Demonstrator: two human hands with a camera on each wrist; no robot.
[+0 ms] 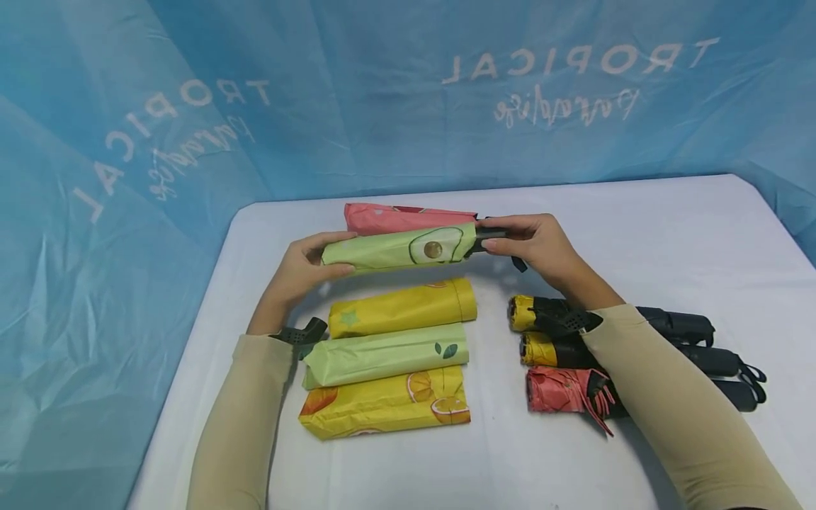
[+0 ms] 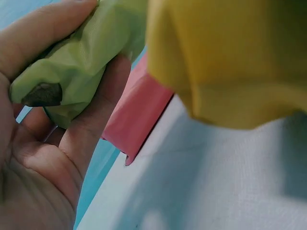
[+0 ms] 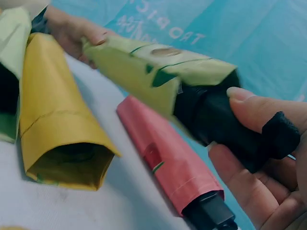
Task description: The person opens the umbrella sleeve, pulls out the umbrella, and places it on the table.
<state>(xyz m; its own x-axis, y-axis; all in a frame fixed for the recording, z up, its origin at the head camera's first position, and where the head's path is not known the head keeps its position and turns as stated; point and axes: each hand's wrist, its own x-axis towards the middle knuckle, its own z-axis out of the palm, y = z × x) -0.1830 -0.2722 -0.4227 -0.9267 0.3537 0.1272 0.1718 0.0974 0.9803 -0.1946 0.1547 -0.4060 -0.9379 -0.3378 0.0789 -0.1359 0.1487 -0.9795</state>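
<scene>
Both hands hold a folded umbrella in a light green avocado-print sleeve [image 1: 408, 249] above the table's far half. My left hand [image 1: 304, 268] grips the closed end of the sleeve between thumb and fingers. At the other end, my right hand [image 1: 532, 248] pinches the black umbrella handle [image 3: 220, 120], which sticks out of the sleeve's mouth with a strap. Just behind lies a folded umbrella in a pink sleeve [image 1: 395, 217], its black handle showing in the right wrist view. A yellow sleeve [image 1: 408, 309] lies nearer, its mouth open and its inside dark in the right wrist view.
Closer on the white table [image 1: 408, 474] lie a green leaf-print sleeve [image 1: 389, 356] and a yellow orange-print sleeve [image 1: 395, 402]. Several folded umbrellas [image 1: 682, 324], black with yellow or red ends, lie beneath the right forearm. A blue printed curtain [image 1: 382, 127] hangs behind and left.
</scene>
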